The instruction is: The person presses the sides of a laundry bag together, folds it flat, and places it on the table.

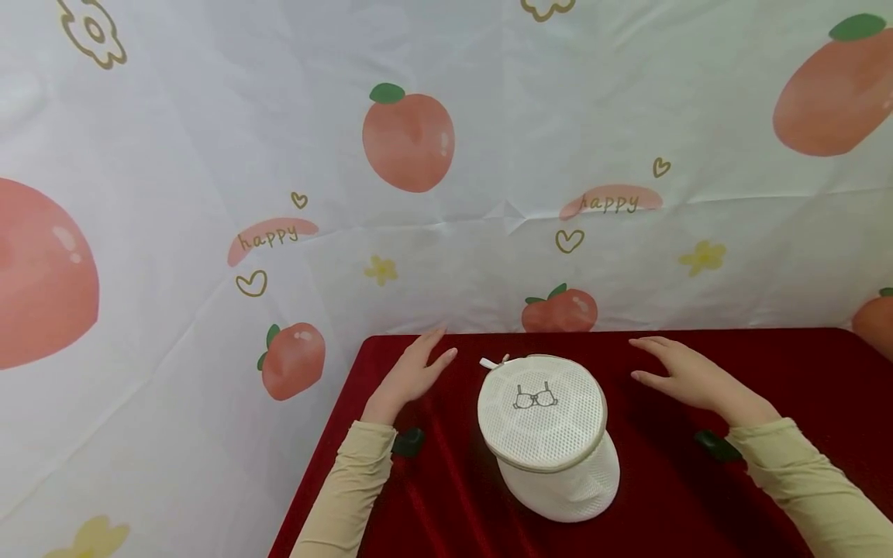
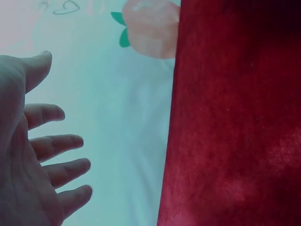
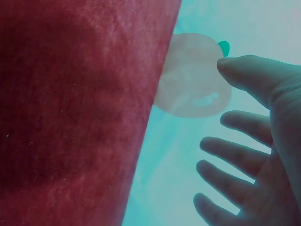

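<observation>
**Both hands flat and spread either side of a mesh wash bag**

Head view: a white mesh laundry bag, drum-shaped and tipped so its round zipped face tilts up toward the camera, sits on the red tablecloth roughly midway between the two hands. A small grey bra outline is printed on the face; a white zipper pull sticks out at its upper left edge.

Left hand: held low over the cloth near the table's far left corner, palm down, fingers straight and slightly fanned, pointing away from the body. Holds nothing. Near the bag but clear of it. The left wrist view shows the palm with all fingers extended and separated, the cloth edge alongside.

Right hand: same posture on the other side, palm down, fingers extended toward the bag's side, thumb apart. Holds nothing, apart from the bag. The right wrist view confirms spread, relaxed fingers.

Both forearms wear beige sleeves, each with a dark wrist mount. Behind the table hangs a peach-print backdrop.
</observation>
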Demonstrator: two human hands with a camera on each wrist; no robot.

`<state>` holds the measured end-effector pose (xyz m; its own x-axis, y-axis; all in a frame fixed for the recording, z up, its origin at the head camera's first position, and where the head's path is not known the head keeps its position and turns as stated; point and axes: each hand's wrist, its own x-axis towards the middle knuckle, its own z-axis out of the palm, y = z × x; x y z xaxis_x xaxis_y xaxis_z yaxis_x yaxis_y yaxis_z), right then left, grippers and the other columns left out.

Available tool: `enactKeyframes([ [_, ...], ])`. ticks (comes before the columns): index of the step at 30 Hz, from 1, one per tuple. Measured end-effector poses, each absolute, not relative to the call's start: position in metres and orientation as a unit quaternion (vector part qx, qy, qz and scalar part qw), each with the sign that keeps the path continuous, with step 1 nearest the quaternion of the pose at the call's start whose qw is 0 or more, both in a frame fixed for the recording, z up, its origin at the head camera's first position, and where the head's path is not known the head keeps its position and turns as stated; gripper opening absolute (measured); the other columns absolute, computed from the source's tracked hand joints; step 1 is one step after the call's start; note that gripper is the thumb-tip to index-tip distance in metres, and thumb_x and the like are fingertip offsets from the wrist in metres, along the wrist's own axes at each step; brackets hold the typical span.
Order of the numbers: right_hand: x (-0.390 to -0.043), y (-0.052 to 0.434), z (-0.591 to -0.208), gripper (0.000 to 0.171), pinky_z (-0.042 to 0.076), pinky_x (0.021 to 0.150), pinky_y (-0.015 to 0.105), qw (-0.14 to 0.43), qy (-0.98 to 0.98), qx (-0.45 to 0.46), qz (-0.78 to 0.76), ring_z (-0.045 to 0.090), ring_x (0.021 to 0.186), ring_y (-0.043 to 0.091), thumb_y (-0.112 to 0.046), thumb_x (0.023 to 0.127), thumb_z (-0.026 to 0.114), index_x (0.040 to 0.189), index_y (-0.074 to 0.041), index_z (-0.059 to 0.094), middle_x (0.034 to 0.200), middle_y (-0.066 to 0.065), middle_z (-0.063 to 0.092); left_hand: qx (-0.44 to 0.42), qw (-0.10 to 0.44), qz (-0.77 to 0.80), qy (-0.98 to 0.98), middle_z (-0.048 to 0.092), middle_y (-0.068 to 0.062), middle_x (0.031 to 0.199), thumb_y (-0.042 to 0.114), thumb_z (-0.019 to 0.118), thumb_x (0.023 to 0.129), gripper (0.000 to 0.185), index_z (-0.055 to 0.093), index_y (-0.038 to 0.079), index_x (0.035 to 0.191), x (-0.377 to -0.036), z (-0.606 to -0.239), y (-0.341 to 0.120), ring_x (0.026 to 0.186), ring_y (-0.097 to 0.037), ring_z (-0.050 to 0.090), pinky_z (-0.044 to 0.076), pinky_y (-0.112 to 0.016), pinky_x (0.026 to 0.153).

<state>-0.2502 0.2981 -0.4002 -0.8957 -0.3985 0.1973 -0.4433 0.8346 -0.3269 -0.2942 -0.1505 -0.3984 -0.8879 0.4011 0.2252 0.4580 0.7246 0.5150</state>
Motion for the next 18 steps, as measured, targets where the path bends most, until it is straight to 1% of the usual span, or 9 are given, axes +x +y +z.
enactKeyframes([
  [2,-0.25,0.298,-0.399,0.061,0.035,0.096,0.062,0.061,-0.953,0.223,0.198,0.042,0.121,0.049,-0.031,0.09,0.067,0.133,0.008,0.047,0.131,0.03,0.048,-0.237,0.052,-0.315,-0.917,0.032,-0.011,0.152,0.042,0.048,0.1,0.063,0.032,0.005,0.149,-0.294,-0.396,-0.151,0.14,-0.024,0.026,0.023,-0.041,0.112],
  [5,-0.25,0.299,-0.397,0.059,0.037,0.094,0.061,0.065,-0.947,0.224,0.222,0.044,0.12,0.048,-0.029,0.091,0.067,0.132,0.008,0.049,0.13,0.03,0.049,-0.242,0.055,-0.353,-0.902,0.036,-0.012,0.15,0.039,0.05,0.099,0.061,0.035,0.004,0.147,-0.292,-0.391,-0.15,0.138,-0.025,0.029,0.025,-0.042,0.112],
  [7,-0.249,0.299,-0.396,0.058,0.038,0.092,0.062,0.065,-0.942,0.222,0.242,0.045,0.118,0.048,-0.028,0.091,0.067,0.132,0.008,0.048,0.129,0.03,0.05,-0.241,0.053,-0.377,-0.893,0.038,-0.011,0.148,0.038,0.051,0.099,0.059,0.037,0.006,0.146,-0.291,-0.388,-0.149,0.137,-0.027,0.032,0.027,-0.043,0.111],
  [12,-0.247,0.298,-0.392,0.055,0.043,0.089,0.06,0.044,-0.93,0.212,0.296,0.05,0.114,0.047,-0.025,0.093,0.064,0.135,0.006,0.046,0.127,0.03,0.052,-0.234,0.032,-0.441,-0.866,0.042,-0.012,0.145,0.032,0.053,0.099,0.054,0.039,0.01,0.147,-0.29,-0.385,-0.151,0.131,-0.032,0.041,0.035,-0.049,0.105],
  [15,-0.246,0.296,-0.387,0.054,0.045,0.088,0.058,0.024,-0.922,0.202,0.33,0.052,0.113,0.046,-0.025,0.096,0.061,0.137,0.006,0.043,0.128,0.03,0.052,-0.233,0.016,-0.476,-0.848,0.045,-0.015,0.142,0.029,0.053,0.1,0.053,0.038,0.009,0.146,-0.288,-0.382,-0.152,0.129,-0.033,0.044,0.037,-0.05,0.103],
  [18,-0.242,0.296,-0.381,0.055,0.047,0.087,0.055,0.007,-0.916,0.187,0.356,0.053,0.112,0.045,-0.026,0.097,0.058,0.138,0.006,0.041,0.128,0.03,0.051,-0.232,-0.006,-0.508,-0.829,0.044,-0.018,0.142,0.028,0.051,0.101,0.052,0.037,0.007,0.146,-0.287,-0.378,-0.15,0.128,-0.033,0.044,0.037,-0.05,0.103],
])
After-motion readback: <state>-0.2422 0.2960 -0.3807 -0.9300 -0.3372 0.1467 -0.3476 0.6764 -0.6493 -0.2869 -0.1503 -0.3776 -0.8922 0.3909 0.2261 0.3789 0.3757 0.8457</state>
